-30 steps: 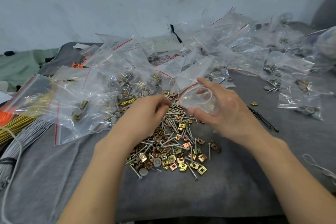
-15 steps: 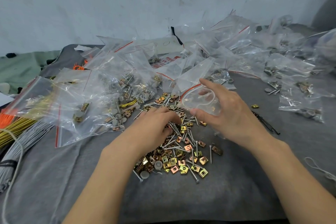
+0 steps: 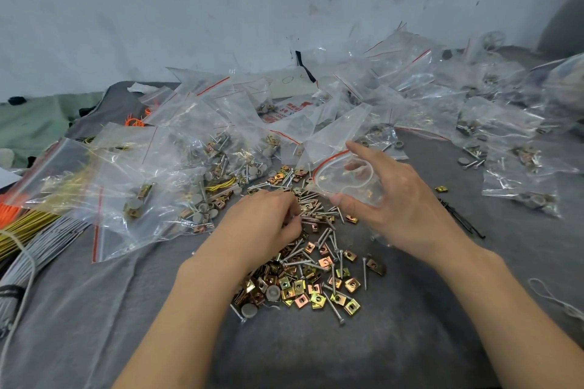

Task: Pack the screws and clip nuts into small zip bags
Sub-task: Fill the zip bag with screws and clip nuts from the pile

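A loose pile of brass-coloured clip nuts (image 3: 316,287) and silver screws (image 3: 319,215) lies on the grey cloth in the middle. My left hand (image 3: 265,224) rests palm-down on the pile's upper part, fingers curled onto screws; what it grips is hidden. My right hand (image 3: 388,199) holds a small clear zip bag (image 3: 344,177) with a red seal line, its mouth held wide between thumb and fingers, facing the pile. A few small parts sit inside the bag.
Many filled zip bags (image 3: 196,161) lie heaped at the left, back and right (image 3: 521,186). Bundles of yellow, orange and grey cable ties (image 3: 28,230) lie at the far left. A black tie (image 3: 461,221) and white cord (image 3: 556,297) lie right. A wall stands behind.
My left hand has come down from beside the bag's mouth onto the pile of screws and nuts. My right hand with the bag has stayed nearly still.
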Motion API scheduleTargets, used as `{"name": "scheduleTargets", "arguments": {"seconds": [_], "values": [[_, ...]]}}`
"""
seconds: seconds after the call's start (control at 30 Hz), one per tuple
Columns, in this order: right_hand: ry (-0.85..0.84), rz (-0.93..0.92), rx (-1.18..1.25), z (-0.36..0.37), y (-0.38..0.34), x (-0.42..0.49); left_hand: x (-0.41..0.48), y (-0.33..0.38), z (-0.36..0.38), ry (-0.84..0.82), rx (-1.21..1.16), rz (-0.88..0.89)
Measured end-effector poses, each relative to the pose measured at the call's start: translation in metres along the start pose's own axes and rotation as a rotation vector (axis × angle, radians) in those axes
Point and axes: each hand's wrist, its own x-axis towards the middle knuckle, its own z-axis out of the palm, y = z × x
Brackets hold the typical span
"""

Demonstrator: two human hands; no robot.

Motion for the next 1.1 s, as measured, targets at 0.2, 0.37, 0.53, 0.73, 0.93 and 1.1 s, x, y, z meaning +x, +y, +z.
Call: {"name": "scheduleTargets", "arguments": {"seconds": [0.2, 0.37, 0.53, 0.73, 0.93, 1.1], "values": [[-0.011, -0.001, 0.007, -0.002, -0.001, 0.001, 0.002, -0.005, 0.0, -0.007, -0.092, -0.044], [0.004, 0.009, 0.068, -0.001, 0.002, 0.002, 0.001, -0.006, -0.001, 0.003, -0.116, -0.037], [0.118, 0.072, 0.323, -0.01, 0.008, 0.006, 0.001, -0.005, -0.001, 0.014, -0.097, -0.038], [0.234, 0.086, 0.474, -0.017, 0.013, 0.009, 0.0, -0.004, -0.003, 0.015, -0.11, -0.028], [0.25, 0.077, 0.506, -0.018, 0.014, 0.01, -0.001, -0.004, -0.004, 0.019, -0.106, -0.032], [0.261, 0.063, 0.488, -0.02, 0.012, 0.01, -0.001, -0.006, -0.004, 0.054, -0.117, -0.035]]}}
